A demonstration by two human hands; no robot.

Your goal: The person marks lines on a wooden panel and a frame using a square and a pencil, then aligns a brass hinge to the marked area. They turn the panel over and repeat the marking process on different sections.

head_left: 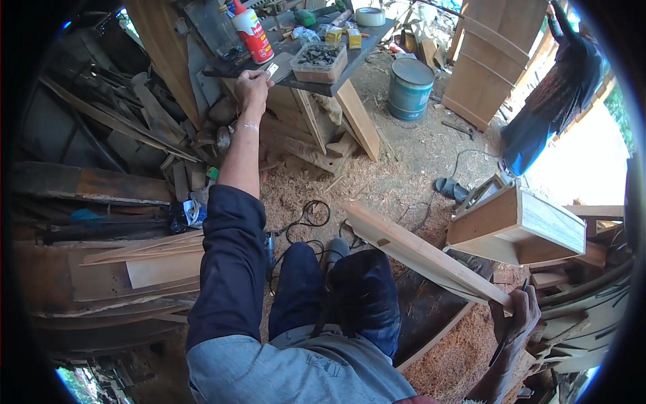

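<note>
My left arm stretches forward to the edge of a dark worktable (373, 37). My left hand (252, 93) is closed, pinching a small pale metal piece (272, 69) that looks like a hinge. Beside it stand a red and white squeeze bottle (253, 34) and a clear plastic tub (319, 62) of small dark hardware. At the lower right, my right hand (519, 315) grips the near end of a long wooden board (431, 254), which slants across my right side. A thin dark stick, like a pen (498, 353), also runs through that hand.
A tape roll (370, 17) and small yellow boxes lie on the table. Beyond are a blue drum (410, 89), a wooden panel (486, 60) and another person (555, 87). An open wooden box (518, 225) stands right; a black cable (315, 214) crosses shavings. Stacked planks (145, 259) fill the left.
</note>
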